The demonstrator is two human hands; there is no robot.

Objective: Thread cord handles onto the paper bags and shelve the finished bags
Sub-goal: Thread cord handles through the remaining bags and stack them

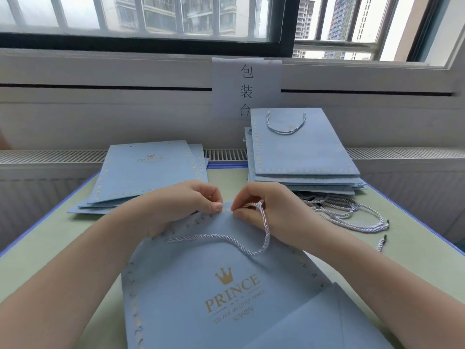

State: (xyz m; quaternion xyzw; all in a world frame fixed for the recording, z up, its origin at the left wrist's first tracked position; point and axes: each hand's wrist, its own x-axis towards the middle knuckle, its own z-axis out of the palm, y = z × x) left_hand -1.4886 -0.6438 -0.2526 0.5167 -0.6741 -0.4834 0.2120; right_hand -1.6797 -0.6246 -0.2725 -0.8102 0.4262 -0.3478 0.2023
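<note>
Bag point(226, 293): flat blue paper, gold crown print, lower centre of frame. Cord point(241, 244): twisted pale rope, looped across the bag's top. Left hand point(183, 205) pinches the top edge; right hand point(271, 210) pinches the cord there. Loose cords point(347, 212): tangled, centre right. Corded stack point(304, 157): upper right. Plain stack point(148, 172): upper left. Table point(63, 243): pale green, blue-edged.

Brightness: plenty of even daylight, nothing dim
Source: the window point(141, 18) straight ahead, a bit washed out
Shadows: faint and soft under the hands and bag stacks
Glare: a mild sheen on the gold lettering
Distortion: wide-angle bending at the edges, table point(50, 238) rims splayed
Focus: slightly soft, corners smeared
</note>
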